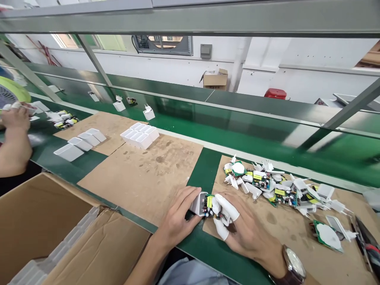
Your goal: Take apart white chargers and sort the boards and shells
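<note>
- Factory workbench, green and topped with brown sheets (166, 170), runs alongside a green belt (237, 140) beyond both hands.
- Left hand (178, 215) has its thumb and fingers closed around a white case (196, 206), its mouth turned toward the right hand.
- Right hand (237, 221), thumb and finger capped in white cots (227, 206), pinches a board (210, 204) directly between the two hands, at the mouth of the case.
- Work on this piece looks partway along: much of the board shows outside the case, and how deep its far end reaches is hidden.
- Plenty appears left to handle: a pile of loose boards and white plug parts (279, 190) lies beyond and right of the right hand, with another board (328, 235) nearer.
- Beyond and left of the left hand stands a block of open cases (139, 134), seemingly not yet worked on.
- Farther left, a co-worker's hand (16, 114) is busy near a green fan (13, 91).
</note>
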Tool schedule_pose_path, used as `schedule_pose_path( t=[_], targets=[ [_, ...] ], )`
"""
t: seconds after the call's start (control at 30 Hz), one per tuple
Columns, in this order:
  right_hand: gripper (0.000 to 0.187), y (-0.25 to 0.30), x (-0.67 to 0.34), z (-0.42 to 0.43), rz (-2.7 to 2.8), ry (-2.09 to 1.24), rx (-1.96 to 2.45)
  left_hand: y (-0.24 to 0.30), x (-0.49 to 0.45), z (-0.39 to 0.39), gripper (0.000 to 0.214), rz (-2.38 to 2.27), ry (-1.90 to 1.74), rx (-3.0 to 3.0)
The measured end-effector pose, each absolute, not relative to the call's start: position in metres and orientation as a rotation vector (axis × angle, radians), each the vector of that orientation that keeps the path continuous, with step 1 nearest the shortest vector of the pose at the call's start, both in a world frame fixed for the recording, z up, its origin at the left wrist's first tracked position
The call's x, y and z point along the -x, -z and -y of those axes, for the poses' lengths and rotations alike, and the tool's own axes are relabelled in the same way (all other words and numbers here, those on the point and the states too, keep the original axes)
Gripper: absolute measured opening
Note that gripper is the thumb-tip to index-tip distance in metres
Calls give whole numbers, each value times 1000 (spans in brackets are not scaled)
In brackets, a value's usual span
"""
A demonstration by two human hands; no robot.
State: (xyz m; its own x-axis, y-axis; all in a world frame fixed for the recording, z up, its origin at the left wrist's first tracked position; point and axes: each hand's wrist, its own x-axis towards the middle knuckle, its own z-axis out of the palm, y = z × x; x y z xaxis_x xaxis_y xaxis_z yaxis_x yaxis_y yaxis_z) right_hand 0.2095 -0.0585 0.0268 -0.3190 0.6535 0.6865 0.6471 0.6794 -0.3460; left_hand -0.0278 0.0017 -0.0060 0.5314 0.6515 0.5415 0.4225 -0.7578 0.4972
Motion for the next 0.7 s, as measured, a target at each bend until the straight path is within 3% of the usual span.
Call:
schedule_pose_path(
  t=[0.7],
  targets=[
    [72, -23, -208, 58, 2071, -111, 1042, 5, 26, -1, 66, -828, -1020, -2507]
  ],
)
